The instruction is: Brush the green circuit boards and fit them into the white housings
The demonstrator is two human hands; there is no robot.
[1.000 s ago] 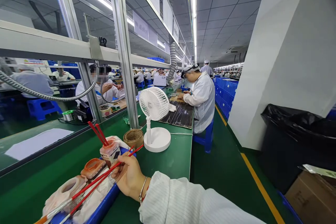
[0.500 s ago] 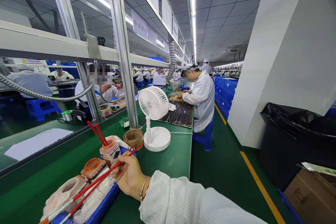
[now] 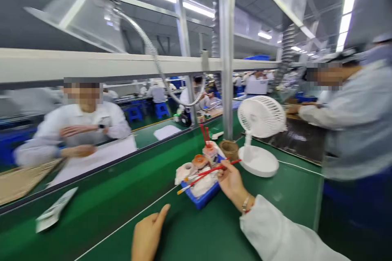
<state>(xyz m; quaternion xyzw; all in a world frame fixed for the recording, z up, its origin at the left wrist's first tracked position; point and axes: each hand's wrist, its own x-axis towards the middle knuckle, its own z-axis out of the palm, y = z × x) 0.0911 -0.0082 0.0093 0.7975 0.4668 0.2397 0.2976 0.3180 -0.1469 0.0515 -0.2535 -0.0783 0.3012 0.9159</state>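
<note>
Currently, two slim red-handled paintbrushes with orange-tan bristles (image 3: 204,174) are in the right hand (image 3: 231,181), pinched between thumb and fingers, held slanting above a blue plastic tray (image 3: 200,203); the lower brush's tip reaches past the tray's left edge. Tray has crumpled whitish cloth (image 3: 202,187), an orange-stained open container (image 3: 199,161) and a pinkish jar (image 3: 210,153) with red sticks standing in it. Left hand (image 3: 148,230) is near, lower left, over the green bench top (image 3: 190,236), thumb sticking out; other fingers hidden, so can't tell how they're set. Round brown pot (image 3: 229,150) just behind tray, white desk fan (image 3: 259,167) right of that. Silvery flat packet (image 3: 56,211) well left. White-coated co-workers: one across the bench (image 3: 82,126), one at far right (image 3: 358,118), both blurred.
</note>
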